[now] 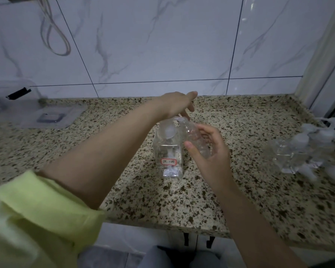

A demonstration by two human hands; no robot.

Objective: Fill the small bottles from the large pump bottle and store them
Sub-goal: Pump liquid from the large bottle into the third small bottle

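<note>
Much here is hard for you to read. Your left hand (179, 104) covers the pump head of the pump bottle (168, 151), so the nozzle barely shows, only a pale bit under your fingers; whether they curl round the head or just press on it, I cannot tell. Your right hand (211, 149) wraps the small bottle (194, 139), thumb in front and fingers behind, and the clear plastic blurs into your palm, so its fill level cannot be made out.

The pump bottle stands upright at the middle of the counter (182, 200). It is clear and square-sided, with a white label edged in red on its near face. The small bottle is tilted, its open neck touching or just beside the pump head.

At the far right of the counter a cluster of clear bottles (306, 151) with pale pump tops lies smeared and partly cut off; you cannot count them. At the far left a clear box (12, 97) and a flat lid (50, 117) are dim.
</note>
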